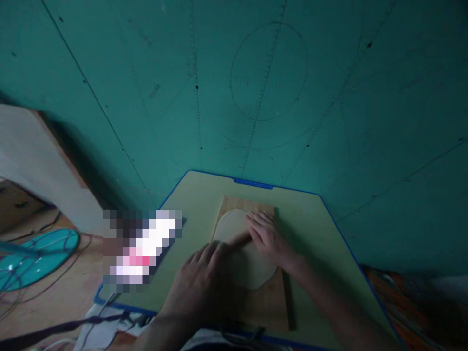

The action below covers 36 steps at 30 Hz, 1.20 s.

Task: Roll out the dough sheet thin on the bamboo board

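Observation:
A round, flat sheet of dough [252, 270] lies on a wooden board [263, 307], spreading almost to its side edges. Across the dough, slanting up to the right, runs a wooden rolling pin [239, 240]. My left hand [203, 268] is closed over its lower left end, knuckles up. At the other end my right hand [266, 231] rests over the pin with fingers bent round it. Both ends of the pin are hidden under my hands; only its middle shows.
The board sits on a pale table [307, 234] with a blue rim, against a green wall [234, 97] with pencil marks. On the table's left lies a blurred-out bright object [146, 251]. A turquoise round base [40, 258] with cables stands on the floor at left.

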Each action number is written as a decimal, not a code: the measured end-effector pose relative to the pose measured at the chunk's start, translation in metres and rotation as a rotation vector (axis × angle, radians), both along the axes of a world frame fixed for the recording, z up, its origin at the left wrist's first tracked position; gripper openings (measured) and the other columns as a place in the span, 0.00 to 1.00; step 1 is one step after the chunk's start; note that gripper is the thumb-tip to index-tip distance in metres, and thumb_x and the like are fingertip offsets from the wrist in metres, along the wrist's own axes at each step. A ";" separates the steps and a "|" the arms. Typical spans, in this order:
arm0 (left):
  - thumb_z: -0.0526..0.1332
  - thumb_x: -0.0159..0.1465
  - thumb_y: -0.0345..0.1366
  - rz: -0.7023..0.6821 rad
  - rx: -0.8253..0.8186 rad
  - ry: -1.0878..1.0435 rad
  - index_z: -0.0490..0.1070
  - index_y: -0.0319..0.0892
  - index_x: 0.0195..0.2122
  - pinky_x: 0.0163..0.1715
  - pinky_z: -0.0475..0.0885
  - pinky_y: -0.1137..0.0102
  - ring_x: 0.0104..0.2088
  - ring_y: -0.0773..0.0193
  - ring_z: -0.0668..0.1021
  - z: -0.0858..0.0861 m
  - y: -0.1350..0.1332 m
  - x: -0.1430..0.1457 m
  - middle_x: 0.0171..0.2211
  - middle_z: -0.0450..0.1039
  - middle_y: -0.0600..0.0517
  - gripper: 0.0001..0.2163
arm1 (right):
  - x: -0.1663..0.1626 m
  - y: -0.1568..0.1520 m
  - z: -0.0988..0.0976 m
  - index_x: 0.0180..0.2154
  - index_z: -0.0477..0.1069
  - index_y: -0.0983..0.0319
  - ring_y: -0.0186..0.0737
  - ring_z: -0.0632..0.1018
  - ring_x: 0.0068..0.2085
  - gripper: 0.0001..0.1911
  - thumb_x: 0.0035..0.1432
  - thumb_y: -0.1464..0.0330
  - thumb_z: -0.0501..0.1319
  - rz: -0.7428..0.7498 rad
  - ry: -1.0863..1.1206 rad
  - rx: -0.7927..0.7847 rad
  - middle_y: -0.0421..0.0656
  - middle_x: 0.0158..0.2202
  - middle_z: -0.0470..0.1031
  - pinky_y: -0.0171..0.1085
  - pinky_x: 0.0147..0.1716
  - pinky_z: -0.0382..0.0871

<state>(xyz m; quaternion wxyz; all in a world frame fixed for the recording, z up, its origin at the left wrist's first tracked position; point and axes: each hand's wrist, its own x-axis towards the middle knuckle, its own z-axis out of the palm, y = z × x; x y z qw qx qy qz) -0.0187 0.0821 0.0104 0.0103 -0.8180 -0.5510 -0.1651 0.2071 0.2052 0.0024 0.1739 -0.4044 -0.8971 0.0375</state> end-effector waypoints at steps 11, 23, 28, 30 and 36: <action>0.52 0.73 0.49 0.277 -0.005 0.132 0.71 0.36 0.59 0.61 0.61 0.41 0.63 0.37 0.70 0.003 0.078 0.004 0.58 0.73 0.34 0.24 | 0.001 -0.001 -0.003 0.65 0.64 0.72 0.55 0.67 0.67 0.29 0.71 0.59 0.51 -0.142 -0.044 0.026 0.59 0.66 0.66 0.55 0.67 0.59; 0.41 0.76 0.43 0.431 -0.065 0.097 0.75 0.35 0.48 0.48 0.72 0.56 0.51 0.45 0.78 0.026 0.192 0.002 0.48 0.77 0.35 0.24 | -0.038 0.101 0.011 0.54 0.76 0.62 0.51 0.70 0.62 0.24 0.73 0.58 0.48 -0.398 -0.039 -0.055 0.54 0.59 0.73 0.51 0.64 0.57; 0.46 0.75 0.41 0.305 -0.117 0.148 0.73 0.41 0.53 0.47 0.73 0.58 0.51 0.48 0.78 0.025 0.164 0.001 0.51 0.77 0.40 0.19 | -0.033 0.080 0.010 0.54 0.76 0.64 0.51 0.70 0.63 0.23 0.73 0.58 0.49 -0.351 -0.038 -0.062 0.56 0.60 0.72 0.50 0.63 0.59; 0.49 0.74 0.42 0.258 -0.131 0.167 0.71 0.44 0.58 0.50 0.72 0.55 0.55 0.45 0.76 0.019 0.138 0.000 0.56 0.74 0.39 0.18 | -0.021 0.052 0.003 0.56 0.74 0.64 0.51 0.67 0.65 0.25 0.73 0.57 0.49 -0.271 -0.042 -0.054 0.56 0.63 0.70 0.50 0.65 0.57; 0.48 0.74 0.46 0.274 -0.081 0.124 0.70 0.39 0.59 0.63 0.60 0.48 0.66 0.42 0.66 0.008 0.116 0.005 0.63 0.68 0.36 0.22 | 0.011 -0.007 -0.013 0.69 0.58 0.68 0.53 0.61 0.70 0.35 0.72 0.52 0.47 -0.057 0.009 -0.022 0.57 0.70 0.61 0.53 0.68 0.57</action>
